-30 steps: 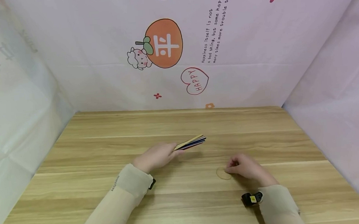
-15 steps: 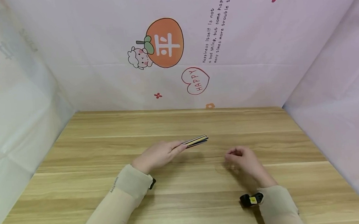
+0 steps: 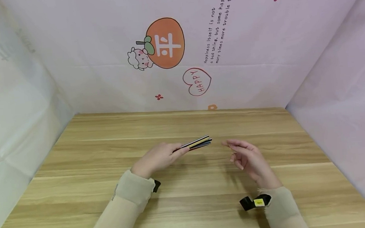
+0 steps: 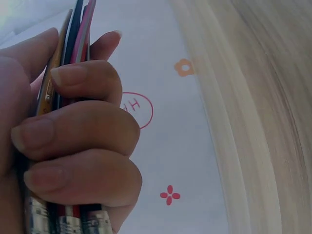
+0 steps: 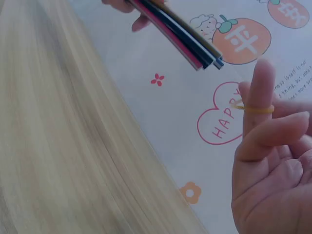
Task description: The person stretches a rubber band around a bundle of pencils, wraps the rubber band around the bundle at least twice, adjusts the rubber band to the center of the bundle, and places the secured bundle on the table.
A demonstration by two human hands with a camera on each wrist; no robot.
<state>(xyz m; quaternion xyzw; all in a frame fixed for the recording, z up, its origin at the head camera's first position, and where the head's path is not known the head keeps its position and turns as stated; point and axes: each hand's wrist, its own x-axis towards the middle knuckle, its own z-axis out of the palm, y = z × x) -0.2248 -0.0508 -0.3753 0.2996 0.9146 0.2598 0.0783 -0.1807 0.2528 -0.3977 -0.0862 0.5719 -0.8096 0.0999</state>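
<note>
My left hand [image 3: 161, 157] grips a bundle of pencils [image 3: 201, 142] above the table, their ends pointing right. In the left wrist view, fingers curl round the pencils [image 4: 82, 36], which are yellow, dark blue and pinkish red; metal ferrules show below the fingers. My right hand [image 3: 251, 160] is raised just right of the bundle's ends, apart from them. The right wrist view shows a thin yellow rubber band [image 5: 258, 110] looped round an upright finger of the right hand [image 5: 273, 161], with another digit bent across below it.
A wood-grain table [image 3: 191, 214] lies under both hands. White printed sheets [image 3: 101, 81] stand behind it and at both sides. Each wrist wears a small black camera, such as the right wrist's camera [image 3: 247, 203].
My right hand has picked the rubber band up off the table and moved up toward the pencil ends, its fingers spreading. The left hand has stayed nearly in place, its pencils drawn closer together.
</note>
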